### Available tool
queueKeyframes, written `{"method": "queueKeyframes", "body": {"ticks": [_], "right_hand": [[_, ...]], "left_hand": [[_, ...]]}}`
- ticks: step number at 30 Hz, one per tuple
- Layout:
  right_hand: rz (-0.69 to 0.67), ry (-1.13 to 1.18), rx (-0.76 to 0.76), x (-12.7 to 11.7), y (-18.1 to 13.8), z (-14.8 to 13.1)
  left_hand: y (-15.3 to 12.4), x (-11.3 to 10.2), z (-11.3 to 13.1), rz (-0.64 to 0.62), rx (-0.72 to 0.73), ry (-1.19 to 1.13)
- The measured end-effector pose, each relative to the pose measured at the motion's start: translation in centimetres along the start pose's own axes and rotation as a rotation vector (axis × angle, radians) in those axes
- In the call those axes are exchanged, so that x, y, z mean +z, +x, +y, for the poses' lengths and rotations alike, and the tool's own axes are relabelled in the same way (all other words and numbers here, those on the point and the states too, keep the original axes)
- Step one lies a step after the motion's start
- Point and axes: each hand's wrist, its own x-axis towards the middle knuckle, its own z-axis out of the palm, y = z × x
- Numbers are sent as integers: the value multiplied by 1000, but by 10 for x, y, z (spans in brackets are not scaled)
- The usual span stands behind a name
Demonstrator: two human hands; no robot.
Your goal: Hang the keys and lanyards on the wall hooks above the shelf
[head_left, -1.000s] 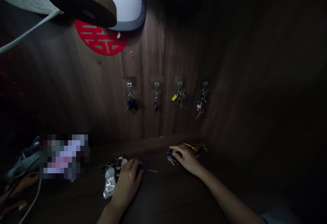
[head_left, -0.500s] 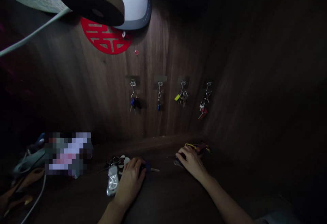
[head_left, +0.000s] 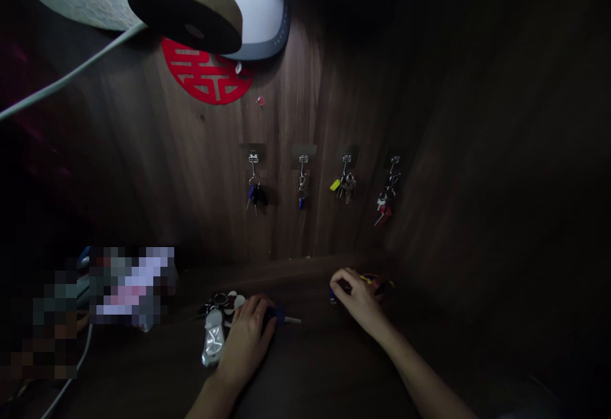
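Dark wood-grain shelf (head_left: 305,368) is serving as the work surface, meeting a wood-grain back wall (head_left: 324,107) along a low ledge, with the lighting dim throughout. Left hand (head_left: 245,342) is curling narrowly over a blue-headed key (head_left: 279,316), apparently holding it, with the metal blade pointing out to the right. Right hand (head_left: 358,298) is arching over a small bunch of keys (head_left: 333,293), its fingertips (head_left: 340,276) coming down on the bunch; the fingers are hiding the contact, so whether it is gripping cannot be told. A yellow cord (head_left: 367,277) is lying just behind that hand. Beside the left hand, a silver car key fob (head_left: 213,339) is lying flat, with a key ring with pale charms (head_left: 222,301) just above it. On the wall, four metal hooks are holding key sets, the nearest to the left (head_left: 255,193) and next (head_left: 301,199) showing blue, the third (head_left: 346,183) a yellow tag, the fourth (head_left: 386,205) red. Higher up, a round red felt emblem (head_left: 207,72) is sitting partly beneath a gold-rimmed disc (head_left: 184,11). A blurred patch (head_left: 133,288) is covering whatever is lying at far left.
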Motion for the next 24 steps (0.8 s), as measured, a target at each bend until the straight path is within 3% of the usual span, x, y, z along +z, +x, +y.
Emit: {"method": "queueKeyframes", "body": {"ticks": [4, 9, 16, 24], "right_hand": [[-19, 363, 174, 2, 6, -20], [-108, 720, 287, 28, 4, -54], [-282, 827, 223, 68, -11, -78], [-251, 768, 200, 70, -16, -74]], "left_hand": [[-1, -3, 3, 47, 60, -56], [-3, -6, 10, 76, 56, -179], [-4, -6, 10, 143, -56, -350], [-2, -8, 10, 194, -74, -388]]}}
